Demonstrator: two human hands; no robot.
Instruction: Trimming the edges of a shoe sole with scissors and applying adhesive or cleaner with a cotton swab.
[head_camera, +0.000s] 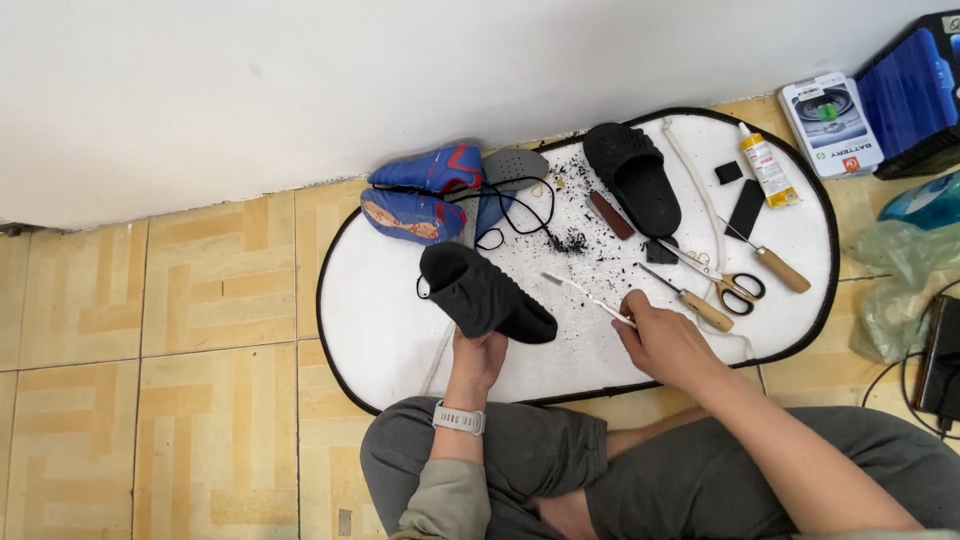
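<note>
Black shoe (485, 295) is gripped from below by L hand (478, 357), kept steady over white mat (380, 320), w/ thin white tool (590, 297) pinched in R hand (665, 340), tip toward shoe.

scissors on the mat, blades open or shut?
Shut. The scissors lie flat on the white mat, blades together in one line pointing up-left and the handle loops side by side. Neither hand touches them; the right hand is nearest.

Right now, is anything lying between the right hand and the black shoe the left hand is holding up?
Nothing visible blocks it. The right hand pinches a thin white tool whose tip points toward the black shoe in the left hand. Between them is only bare white mat, with black debris farther back.
</note>
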